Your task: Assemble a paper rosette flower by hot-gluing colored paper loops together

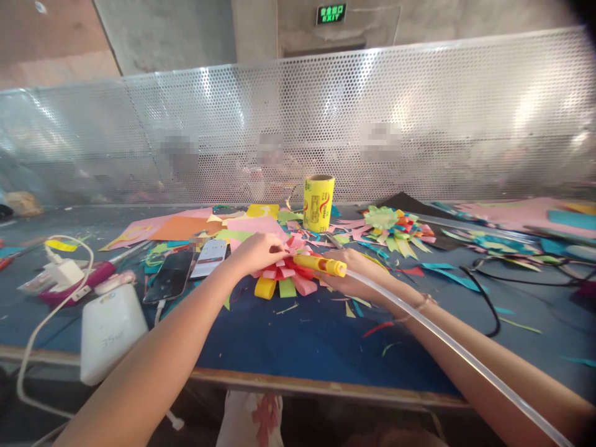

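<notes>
A flower of looped paper strips (287, 287) in pink, yellow, green and red lies on the blue table in front of me. My left hand (261, 253) is over its left side, thumb and fingers pinched together at the petals. From the right, my right hand (352, 270) grips a yellow hot glue gun (321, 266), its front end pointing left at the flower's middle. A long clear glue stick (433, 329) runs out of the gun's back along my right forearm. The flower's centre and the gun's tip are partly hidden by my hands.
A yellow film roll (318, 205) stands behind the flower. Another paper flower (395, 226) lies to the right, near a black cable (488, 304). Left are a phone (170, 276), a white power bank (112, 332) and a charger (65, 273). Paper scraps surround them.
</notes>
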`<state>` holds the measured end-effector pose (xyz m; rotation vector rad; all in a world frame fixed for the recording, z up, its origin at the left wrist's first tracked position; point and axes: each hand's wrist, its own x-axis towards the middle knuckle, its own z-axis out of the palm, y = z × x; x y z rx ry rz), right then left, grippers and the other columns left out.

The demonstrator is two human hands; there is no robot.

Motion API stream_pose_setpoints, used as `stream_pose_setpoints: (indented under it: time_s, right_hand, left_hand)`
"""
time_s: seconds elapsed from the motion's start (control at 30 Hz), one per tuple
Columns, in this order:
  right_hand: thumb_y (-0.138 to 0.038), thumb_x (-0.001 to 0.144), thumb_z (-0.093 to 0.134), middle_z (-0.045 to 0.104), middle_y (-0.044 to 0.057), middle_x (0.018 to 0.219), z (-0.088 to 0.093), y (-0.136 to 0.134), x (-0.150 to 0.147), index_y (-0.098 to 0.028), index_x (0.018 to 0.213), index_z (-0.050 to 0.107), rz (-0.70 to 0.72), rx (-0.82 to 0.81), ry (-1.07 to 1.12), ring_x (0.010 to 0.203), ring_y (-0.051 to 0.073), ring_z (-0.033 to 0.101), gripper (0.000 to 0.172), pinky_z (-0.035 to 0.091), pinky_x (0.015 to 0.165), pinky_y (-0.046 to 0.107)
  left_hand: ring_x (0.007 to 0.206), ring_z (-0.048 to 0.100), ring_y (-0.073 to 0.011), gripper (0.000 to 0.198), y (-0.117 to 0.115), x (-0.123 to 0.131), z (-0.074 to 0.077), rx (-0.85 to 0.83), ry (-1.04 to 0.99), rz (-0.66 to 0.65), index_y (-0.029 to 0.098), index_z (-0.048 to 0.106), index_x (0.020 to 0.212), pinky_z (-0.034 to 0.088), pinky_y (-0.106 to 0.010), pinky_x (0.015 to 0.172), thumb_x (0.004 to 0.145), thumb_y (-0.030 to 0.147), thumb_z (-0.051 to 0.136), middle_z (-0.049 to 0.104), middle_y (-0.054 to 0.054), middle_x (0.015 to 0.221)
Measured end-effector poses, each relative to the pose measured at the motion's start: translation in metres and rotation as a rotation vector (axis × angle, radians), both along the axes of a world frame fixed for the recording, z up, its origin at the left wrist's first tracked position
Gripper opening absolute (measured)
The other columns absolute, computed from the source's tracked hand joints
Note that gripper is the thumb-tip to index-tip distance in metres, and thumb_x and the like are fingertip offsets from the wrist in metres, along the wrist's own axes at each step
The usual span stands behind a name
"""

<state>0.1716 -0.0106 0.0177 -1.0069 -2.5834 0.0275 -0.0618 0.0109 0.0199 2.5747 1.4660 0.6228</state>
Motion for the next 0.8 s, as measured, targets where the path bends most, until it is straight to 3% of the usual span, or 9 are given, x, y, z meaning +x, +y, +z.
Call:
stream_pose_setpoints:
  time_s: [0.27, 0.47, 0.7, 0.8]
  right_hand:
    - [-0.020, 0.083, 0.048, 0.059, -0.002, 0.059, 0.004, -0.005, 0.002, -0.022, 0.062, 0.048, -0.042, -0.117, 0.062, 0.051, 0.011, 0.052, 0.021, 0.034, 0.046, 0.023]
    - [-0.020, 0.081, 0.051, 0.055, -0.001, 0.058, 0.006, 0.004, 0.012, -0.020, 0.061, 0.048, 0.001, -0.007, 0.067, 0.050, 0.010, 0.049, 0.020, 0.034, 0.048, 0.023]
    - [-0.033, 0.085, 0.050, 0.056, 0.001, 0.061, 0.014, 0.008, 0.027, -0.019, 0.065, 0.053, -0.119, -0.009, 0.143, 0.053, 0.013, 0.051, 0.025, 0.034, 0.049, 0.025]
    - [-0.033, 0.086, 0.049, 0.058, 0.002, 0.064, 0.014, 0.007, 0.027, -0.018, 0.068, 0.055, -0.104, 0.008, 0.129, 0.056, 0.014, 0.053, 0.025, 0.036, 0.052, 0.026]
  left_hand:
    - [0.068, 0.057, -0.0151, 0.019, 0.000, 0.001, -0.002, 0.013, -0.052, -0.019, 0.019, 0.070, 0.077, 0.040, -0.027, 0.060, 0.083, 0.031, 0.057, 0.065, -0.004, 0.077]
    - [0.074, 0.058, -0.0151, 0.016, 0.003, 0.001, -0.007, 0.013, -0.044, -0.097, 0.019, 0.071, 0.082, 0.043, -0.026, 0.065, 0.080, 0.018, 0.055, 0.066, -0.004, 0.081]
    - [0.081, 0.059, -0.0161, 0.024, -0.004, 0.004, -0.005, -0.008, -0.014, -0.152, 0.018, 0.069, 0.081, 0.046, -0.027, 0.074, 0.074, 0.007, 0.049, 0.068, -0.002, 0.088]
    - [0.084, 0.060, -0.0170, 0.024, -0.008, 0.005, -0.002, -0.019, 0.041, -0.156, 0.019, 0.069, 0.078, 0.045, -0.028, 0.077, 0.074, 0.008, 0.048, 0.069, -0.002, 0.089]
